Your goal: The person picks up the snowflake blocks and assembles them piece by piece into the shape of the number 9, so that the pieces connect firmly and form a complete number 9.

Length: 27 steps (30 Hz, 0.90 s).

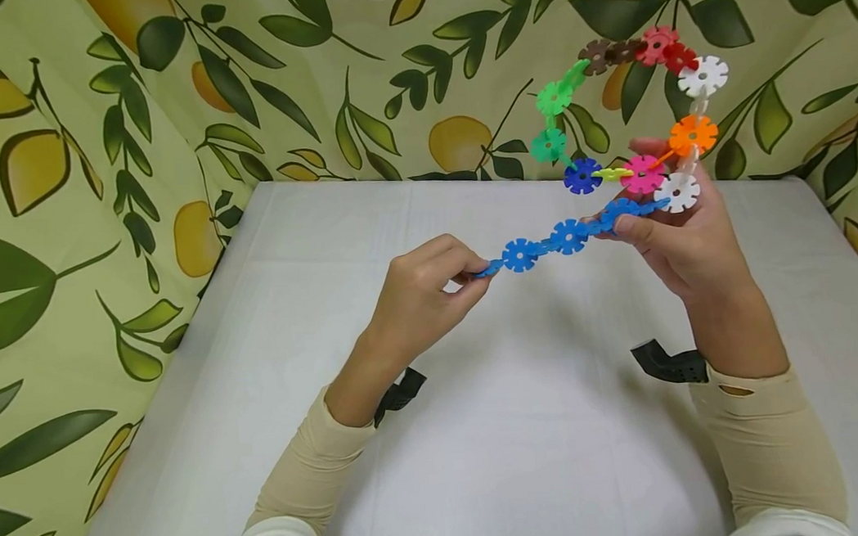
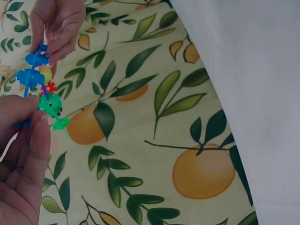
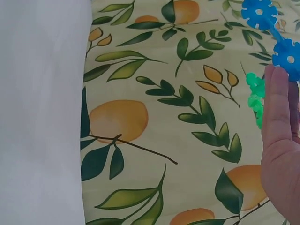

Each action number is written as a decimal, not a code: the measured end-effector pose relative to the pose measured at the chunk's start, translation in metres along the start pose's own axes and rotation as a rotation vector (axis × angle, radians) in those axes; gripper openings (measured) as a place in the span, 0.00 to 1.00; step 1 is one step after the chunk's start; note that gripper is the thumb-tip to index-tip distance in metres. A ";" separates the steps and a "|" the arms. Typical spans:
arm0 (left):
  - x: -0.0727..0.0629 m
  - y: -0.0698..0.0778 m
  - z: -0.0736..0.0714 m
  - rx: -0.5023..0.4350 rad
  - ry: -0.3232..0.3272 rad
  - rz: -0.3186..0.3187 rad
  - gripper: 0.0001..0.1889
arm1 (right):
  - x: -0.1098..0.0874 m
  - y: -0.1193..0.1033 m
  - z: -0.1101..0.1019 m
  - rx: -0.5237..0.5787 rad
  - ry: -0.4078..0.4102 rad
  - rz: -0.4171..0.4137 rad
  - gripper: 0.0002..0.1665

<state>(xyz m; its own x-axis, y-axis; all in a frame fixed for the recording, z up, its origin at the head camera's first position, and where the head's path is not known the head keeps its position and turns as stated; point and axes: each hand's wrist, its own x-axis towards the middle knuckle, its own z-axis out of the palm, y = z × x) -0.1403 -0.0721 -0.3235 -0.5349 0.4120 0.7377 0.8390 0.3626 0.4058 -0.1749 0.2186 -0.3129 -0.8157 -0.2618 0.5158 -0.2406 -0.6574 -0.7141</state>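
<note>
A chain of interlocking snowflake discs is held up over the table. Its straight blue strand (image 1: pixel 569 236) runs between the two hands. My left hand (image 1: pixel 427 297) pinches the strand's left end between thumb and fingers. Around the other end, my right hand (image 1: pixel 686 244) grips the blue discs, thumb in front and fingers behind. Above the right hand rises a ring of discs in green, brown, red, white, orange, pink and dark blue, with a green disc (image 1: pixel 554 98) on its left side. In the left wrist view, blue discs (image 2: pixel 30 77) stretch from one hand to the other.
A white-covered table (image 1: pixel 543 441) lies below both hands. Behind it and along the left hangs a curtain (image 1: pixel 379 50) printed with leaves and yellow fruit. Black wrist mounts (image 1: pixel 669 362) sit on both forearms.
</note>
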 end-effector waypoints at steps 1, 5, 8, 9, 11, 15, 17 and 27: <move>0.000 0.000 0.000 -0.001 0.000 0.001 0.04 | 0.000 0.000 0.000 -0.006 0.001 0.000 0.43; 0.000 0.000 0.000 -0.007 -0.010 -0.008 0.04 | 0.000 0.001 0.000 -0.012 -0.002 0.003 0.43; 0.000 0.001 -0.001 -0.003 -0.023 -0.027 0.04 | 0.000 0.002 -0.001 -0.022 0.001 0.003 0.43; 0.000 0.001 -0.001 -0.001 -0.027 -0.033 0.04 | 0.001 0.002 -0.001 -0.029 0.004 0.004 0.43; 0.000 0.000 -0.001 0.005 -0.035 -0.044 0.04 | 0.000 0.002 -0.001 -0.029 0.003 0.004 0.43; -0.001 0.000 0.000 0.016 -0.048 -0.059 0.04 | 0.000 0.001 -0.001 -0.029 0.002 -0.003 0.44; -0.001 0.000 0.000 0.016 -0.051 -0.068 0.04 | 0.000 0.001 -0.001 -0.033 0.002 -0.002 0.44; -0.001 0.003 0.000 0.079 -0.055 -0.044 0.04 | -0.001 0.006 0.003 -0.132 0.026 0.021 0.43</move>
<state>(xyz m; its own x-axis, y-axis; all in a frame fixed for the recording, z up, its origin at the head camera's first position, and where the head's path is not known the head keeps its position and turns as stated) -0.1374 -0.0712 -0.3228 -0.5779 0.4389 0.6880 0.8050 0.4451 0.3922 -0.1739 0.2132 -0.3161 -0.8340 -0.2550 0.4893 -0.2892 -0.5531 -0.7813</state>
